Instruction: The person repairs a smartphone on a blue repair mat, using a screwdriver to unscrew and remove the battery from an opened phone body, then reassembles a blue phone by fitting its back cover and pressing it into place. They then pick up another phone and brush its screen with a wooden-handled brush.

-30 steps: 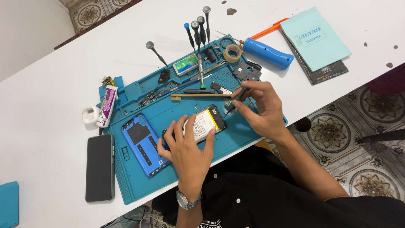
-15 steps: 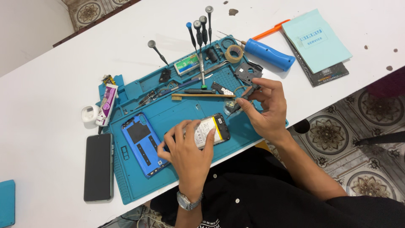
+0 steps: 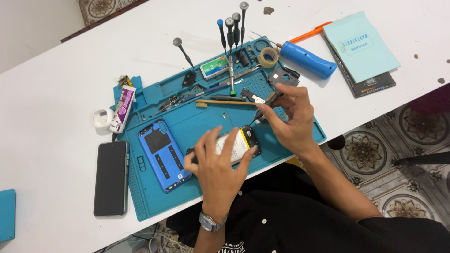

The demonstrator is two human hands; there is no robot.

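Note:
An opened phone (image 3: 243, 141) with a pale battery lies on the teal work mat (image 3: 197, 124). My left hand (image 3: 218, 165) rests over it, fingers spread, pinning its lower half. My right hand (image 3: 289, 116) holds a slim dark screwdriver (image 3: 265, 106), its tip pointing down at the phone's upper right corner. A blue back cover (image 3: 164, 153) lies inside-up just left of the phone.
Several screwdrivers (image 3: 230, 26) stand at the mat's far edge, with a tape roll (image 3: 269, 56), a brush (image 3: 225, 102) and small parts. A blue-handled tool (image 3: 308, 60), a teal booklet (image 3: 360, 46), a black phone (image 3: 111, 178) and a glue tube (image 3: 123, 107) lie around. The table edge runs at lower right.
My right hand has lifted slightly and brought the screwdriver tip toward the phone's corner. My left hand stays on the phone.

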